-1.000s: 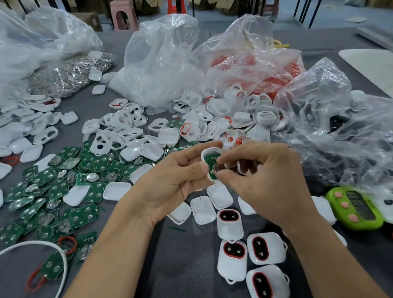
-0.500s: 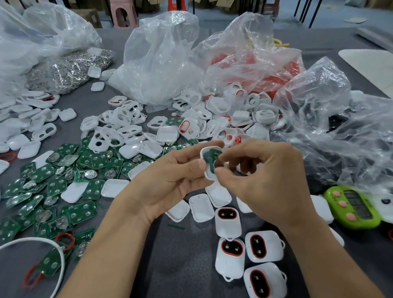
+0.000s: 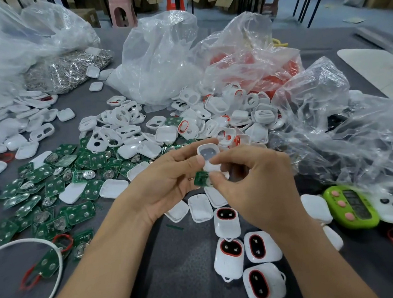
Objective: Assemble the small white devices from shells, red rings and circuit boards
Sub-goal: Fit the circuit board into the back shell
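Observation:
My left hand [image 3: 167,182] holds a small white shell [image 3: 208,153] upright between thumb and fingers, its hollow inside facing me. My right hand [image 3: 253,182] pinches a green circuit board [image 3: 201,178] just below the shell, apart from it. Several finished white devices with red rings [image 3: 227,222] lie on the grey table in front of my wrists. Loose white back covers [image 3: 200,206] lie under my hands. A spread of green circuit boards [image 3: 51,185] covers the left, and a heap of white shells [image 3: 127,131], some with red rings, lies behind my hands.
Clear plastic bags stand at the back: one with white parts [image 3: 159,57], one with red rings [image 3: 250,65], a crumpled one [image 3: 355,130] on the right. A bag of metal parts [image 3: 65,70] sits far left. A green timer [image 3: 352,206] lies right; a white cable [image 3: 46,269] curves bottom left.
The green circuit board sat in the shell before. Now my right hand has drawn it out and down, below the shell, and the shell's inside shows empty.

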`<state>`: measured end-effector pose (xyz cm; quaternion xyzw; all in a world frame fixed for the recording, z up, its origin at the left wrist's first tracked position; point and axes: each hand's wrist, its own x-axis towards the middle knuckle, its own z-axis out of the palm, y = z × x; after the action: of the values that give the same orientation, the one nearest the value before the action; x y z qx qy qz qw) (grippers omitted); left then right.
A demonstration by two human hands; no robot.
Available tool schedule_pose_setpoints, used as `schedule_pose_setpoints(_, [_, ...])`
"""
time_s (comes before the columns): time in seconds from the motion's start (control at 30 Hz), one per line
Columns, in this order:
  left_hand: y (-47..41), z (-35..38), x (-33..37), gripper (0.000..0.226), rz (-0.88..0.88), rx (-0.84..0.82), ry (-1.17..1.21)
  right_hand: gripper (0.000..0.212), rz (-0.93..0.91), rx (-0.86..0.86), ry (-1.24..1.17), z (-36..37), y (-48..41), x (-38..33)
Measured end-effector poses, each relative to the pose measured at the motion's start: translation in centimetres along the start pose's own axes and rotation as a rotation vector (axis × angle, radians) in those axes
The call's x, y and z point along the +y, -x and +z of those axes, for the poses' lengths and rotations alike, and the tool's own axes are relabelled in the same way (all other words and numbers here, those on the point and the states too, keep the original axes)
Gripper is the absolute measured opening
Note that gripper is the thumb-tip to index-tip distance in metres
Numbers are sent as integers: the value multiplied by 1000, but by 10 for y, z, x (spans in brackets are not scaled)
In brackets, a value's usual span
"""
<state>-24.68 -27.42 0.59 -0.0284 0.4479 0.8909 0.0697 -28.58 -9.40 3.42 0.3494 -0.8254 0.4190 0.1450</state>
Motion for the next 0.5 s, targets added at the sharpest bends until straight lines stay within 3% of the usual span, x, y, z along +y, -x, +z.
schedule_pose_setpoints(0.17, [0,-2,2,36,18,23,48,17,-77,21,49,4,1,-4])
schedule_pose_setpoints(0.33, [0,-5,9,42,72,144,86,17,11,-8,5,-3,-1,3])
schedule_pose_setpoints(0.5, [3,-10,15,46,114,216,128,9,143,-179,8,0,-1,2])
